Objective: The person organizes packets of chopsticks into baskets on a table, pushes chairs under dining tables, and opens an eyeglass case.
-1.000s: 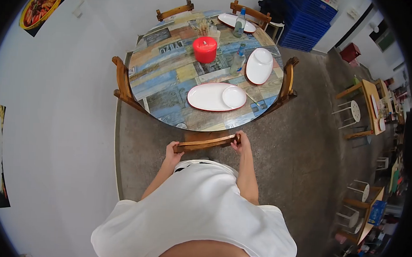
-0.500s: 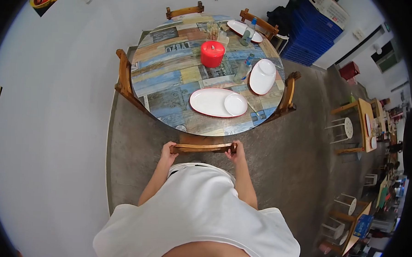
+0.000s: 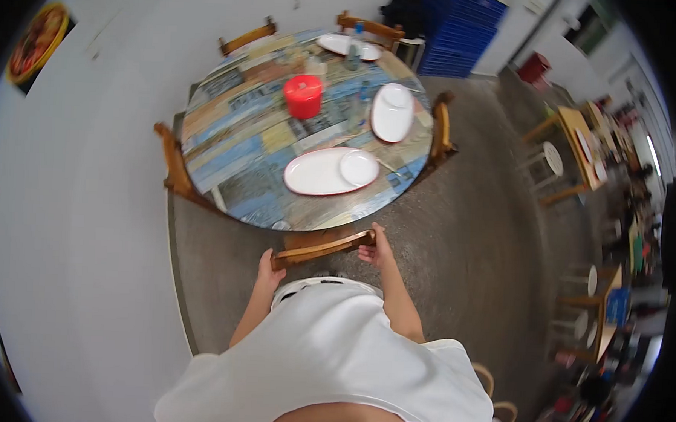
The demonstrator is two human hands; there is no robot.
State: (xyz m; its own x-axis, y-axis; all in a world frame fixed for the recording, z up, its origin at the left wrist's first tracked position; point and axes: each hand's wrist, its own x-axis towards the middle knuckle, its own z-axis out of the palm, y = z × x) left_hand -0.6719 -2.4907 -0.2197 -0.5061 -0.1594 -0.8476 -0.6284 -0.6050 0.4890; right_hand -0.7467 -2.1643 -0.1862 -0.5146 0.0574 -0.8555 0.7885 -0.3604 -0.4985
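Observation:
A wooden chair (image 3: 323,251) has its curved backrest between my hands, at the near edge of the round patterned table (image 3: 243,143). My left hand (image 3: 268,270) is closed on the left end of the backrest. My right hand (image 3: 377,249) is at its right end, fingers around the wood. Beyond the chair, on the table, lie a long white plate with a small round dish (image 3: 313,172) and another such oval plate (image 3: 392,121). A red container (image 3: 303,97) stands farther back.
Wooden chairs stand at the left (image 3: 176,161), right (image 3: 441,132) and back of the table. Blue crates (image 3: 457,31) are stacked behind it. A white wall runs along the left. Other tables and white stools (image 3: 553,158) stand at the far right.
The view has turned, so the table and chairs appear farther left and tilted. The backrest now slants up to the right; both hands remain at its ends.

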